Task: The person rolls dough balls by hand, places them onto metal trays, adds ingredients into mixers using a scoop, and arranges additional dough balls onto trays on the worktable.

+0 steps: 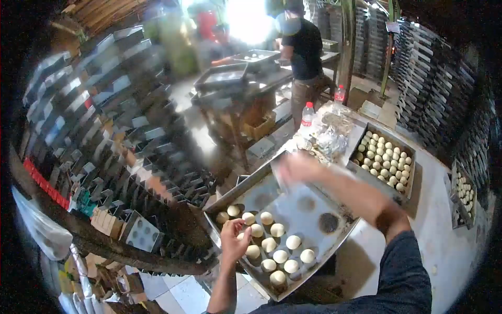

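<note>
A metal tray (334, 250) lies in front of me, its near left part holding several pale round dough balls (293, 242). My left hand (235, 239) is over the tray's left side, fingers curled beside the balls; whether it holds one is hidden. My right hand (297, 168) is blurred by motion above the far part of the tray. What its fingers hold, if anything, cannot be made out. Dark round marks show on the tray's bare surface below the right forearm.
A second tray (411, 180) full of dough balls stands to the right, a third (454, 209) beyond it. Bottles (307, 114) and crumpled plastic (332, 137) lie ahead. A person (305, 52) stands at another table. Stacked trays (434, 78) line both sides.
</note>
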{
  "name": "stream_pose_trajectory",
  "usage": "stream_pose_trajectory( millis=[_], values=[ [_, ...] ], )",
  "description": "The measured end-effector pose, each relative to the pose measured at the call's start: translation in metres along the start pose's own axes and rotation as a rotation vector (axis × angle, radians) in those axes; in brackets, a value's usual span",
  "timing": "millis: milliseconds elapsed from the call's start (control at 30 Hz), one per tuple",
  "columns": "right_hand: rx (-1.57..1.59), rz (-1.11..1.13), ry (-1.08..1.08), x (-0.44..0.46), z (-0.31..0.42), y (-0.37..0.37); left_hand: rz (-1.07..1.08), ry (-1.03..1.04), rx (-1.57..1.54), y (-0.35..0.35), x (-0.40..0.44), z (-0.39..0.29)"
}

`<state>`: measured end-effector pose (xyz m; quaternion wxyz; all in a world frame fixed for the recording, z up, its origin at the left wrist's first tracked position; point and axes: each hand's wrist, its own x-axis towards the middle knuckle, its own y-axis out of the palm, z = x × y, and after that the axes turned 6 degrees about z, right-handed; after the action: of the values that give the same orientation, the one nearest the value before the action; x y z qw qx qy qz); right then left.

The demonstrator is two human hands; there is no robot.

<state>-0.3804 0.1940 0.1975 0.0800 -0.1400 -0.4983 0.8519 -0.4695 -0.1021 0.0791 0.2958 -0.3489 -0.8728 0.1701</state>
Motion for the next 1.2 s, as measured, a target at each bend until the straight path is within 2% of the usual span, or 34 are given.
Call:
stream_pose_trajectory(
  millis=[67, 100, 133, 200, 267, 300, 333, 433, 500, 533, 600, 633, 700, 833, 967, 1000, 1067, 1133, 1200],
  values=[
    [0.088, -0.618, 0.137, 0.063, 0.027, -0.099, -0.035, -0.160, -0.113, -0.002, -0.001, -0.008],
    [0.132, -0.837, -0.190, 0.088, 0.029, -0.148, -0.047, -0.156, -0.120, 0.000, -0.002, -0.006],
    [0.260, -0.927, 0.059, 0.080, 0.055, -0.166, -0.032, -0.201, -0.115, 0.000, -0.005, -0.003],
    [0.197, -1.054, 0.082, 0.118, 0.035, -0.162, -0.056, -0.218, -0.149, -0.005, 0.001, -0.009],
    [0.341, -0.883, -0.031, 0.133, 0.006, -0.126, -0.076, -0.214, -0.141, -0.008, 0.001, -0.008],
    [0.213, -0.706, 0.063, 0.120, -0.006, -0.104, -0.061, -0.222, -0.108, -0.007, 0.000, 0.000],
    [0.065, -0.556, 0.062, 0.095, -0.001, -0.086, -0.076, -0.219, -0.115, -0.007, 0.001, 0.000],
    [0.062, -0.390, -0.139, 0.051, -0.014, -0.032, -0.069, -0.204, -0.202, -0.006, 0.000, 0.006],
    [0.066, -0.224, 0.016, -0.002, 0.013, -0.031, -0.077, -0.212, -0.190, -0.009, 0.002, -0.001],
    [0.065, -0.210, 0.013, -0.009, 0.004, -0.021, -0.077, -0.212, -0.180, -0.009, 0.001, -0.005],
    [0.345, -0.164, -0.008, -0.026, -0.018, -0.004, -0.096, -0.187, -0.178, -0.007, 0.000, -0.001],
    [0.346, -0.150, -0.009, -0.038, -0.026, 0.001, -0.114, -0.176, -0.174, -0.006, 0.000, 0.000],
    [0.721, 0.035, 0.135, -0.070, -0.031, 0.011, -0.160, -0.162, -0.161, -0.004, 0.000, 0.002],
    [0.913, 0.078, 0.179, -0.144, -0.038, 0.033, -0.142, -0.164, -0.181, -0.006, -0.001, 0.003],
    [0.728, -0.052, 0.131, -0.209, -0.038, 0.058, -0.138, -0.115, -0.132, -0.002, -0.001, 0.007],
    [0.676, -0.106, 0.096, -0.224, -0.039, 0.065, -0.122, -0.157, -0.124, -0.004, -0.001, 0.004],
    [0.678, -0.190, 0.053, -0.244, -0.032, 0.076, -0.215, -0.052, -0.206, 0.000, -0.004, 0.021],
    [0.470, -0.383, 0.006, -0.254, -0.044, 0.102, -0.436, -0.050, -0.291, -0.005, -0.015, 0.008],
    [0.668, -0.476, 0.099, -0.271, -0.036, 0.118, -0.617, -0.041, -0.433, -0.003, -0.028, 0.025]
  ],
)
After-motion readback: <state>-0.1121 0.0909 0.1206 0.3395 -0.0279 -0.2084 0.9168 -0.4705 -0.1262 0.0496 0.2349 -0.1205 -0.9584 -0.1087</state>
